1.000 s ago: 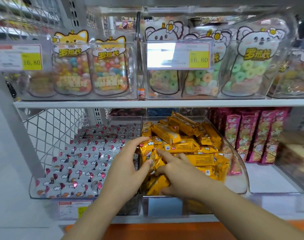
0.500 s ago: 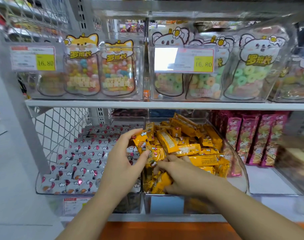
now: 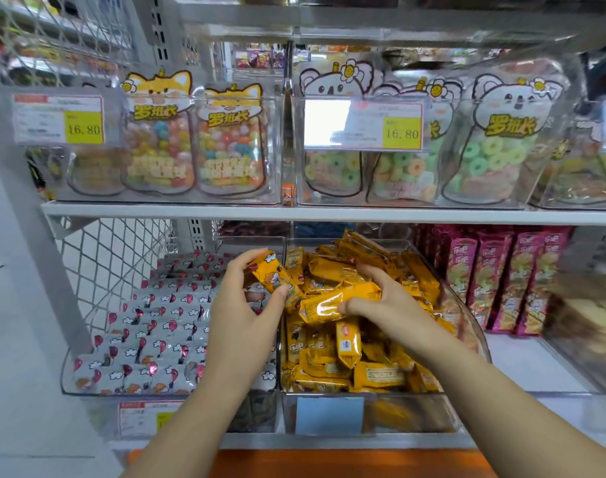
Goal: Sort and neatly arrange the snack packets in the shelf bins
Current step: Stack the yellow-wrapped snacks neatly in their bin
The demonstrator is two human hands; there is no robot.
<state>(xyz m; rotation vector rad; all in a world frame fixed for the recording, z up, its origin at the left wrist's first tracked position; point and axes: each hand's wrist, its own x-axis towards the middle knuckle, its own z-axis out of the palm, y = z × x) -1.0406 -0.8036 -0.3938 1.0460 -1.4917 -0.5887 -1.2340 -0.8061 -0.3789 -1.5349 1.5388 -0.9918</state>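
Observation:
A clear bin (image 3: 474,343) on the lower shelf holds a loose heap of yellow snack packets (image 3: 374,372). My left hand (image 3: 243,312) pinches one yellow packet (image 3: 272,274) between thumb and fingers, lifted above the bin's left wall. My right hand (image 3: 387,301) grips another yellow packet (image 3: 336,301) lying crosswise on top of the heap. To the left, a second clear bin (image 3: 70,381) holds grey packets with red balloons (image 3: 146,343) laid in neat rows.
Magenta upright packets (image 3: 494,281) stand to the right of the yellow bin. The upper shelf (image 3: 294,213) carries clear bins of candy pouches with price tags (image 3: 58,119). A wire mesh panel (image 3: 112,260) closes the left side. An orange ledge (image 3: 329,464) runs along the bottom.
Both hands have risen out of the heap. The left hand lifted one yellow packet up and leftward; the right hand took hold of another packet on top.

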